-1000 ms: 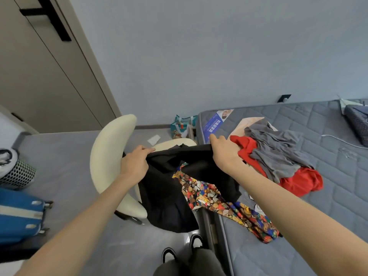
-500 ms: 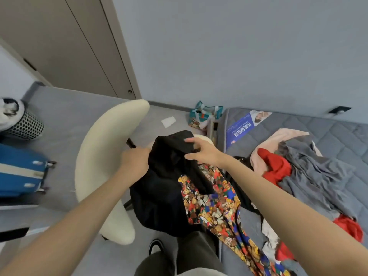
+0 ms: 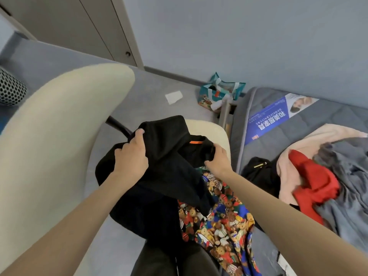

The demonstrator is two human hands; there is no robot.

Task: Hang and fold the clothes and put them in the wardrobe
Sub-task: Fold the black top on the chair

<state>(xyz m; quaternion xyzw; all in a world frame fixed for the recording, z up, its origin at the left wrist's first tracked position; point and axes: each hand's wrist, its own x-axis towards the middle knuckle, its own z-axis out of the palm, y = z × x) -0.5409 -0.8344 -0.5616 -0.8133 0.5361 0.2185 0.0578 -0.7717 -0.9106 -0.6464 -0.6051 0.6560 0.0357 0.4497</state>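
A black garment point(image 3: 169, 176) with a small orange neck tag hangs in front of me, above the cream chair's seat. My left hand point(image 3: 132, 156) grips its left shoulder and my right hand point(image 3: 218, 160) grips the right side of its collar. Under it lies a bright bear-print garment point(image 3: 225, 220), draped off the bed edge. On the grey mattress point(image 3: 326, 114) lie a red garment point(image 3: 314, 184), a grey one point(image 3: 348, 170), a pale pink one point(image 3: 316, 136) and another small black piece point(image 3: 258, 172). The beige wardrobe doors point(image 3: 79, 26) stand shut at the upper left.
A cream chair point(image 3: 55, 136) stands close on my left, its back curving toward me. A teal bag point(image 3: 219, 94) and a white paper scrap point(image 3: 173, 96) lie on the floor by the wall. A perforated bin point(image 3: 10, 87) sits at the far left.
My right hand went from reaching over the black garment to gripping its collar. My left hand shifted its grip upward. The garment is now spread between both hands, and the view tilted down and closer.
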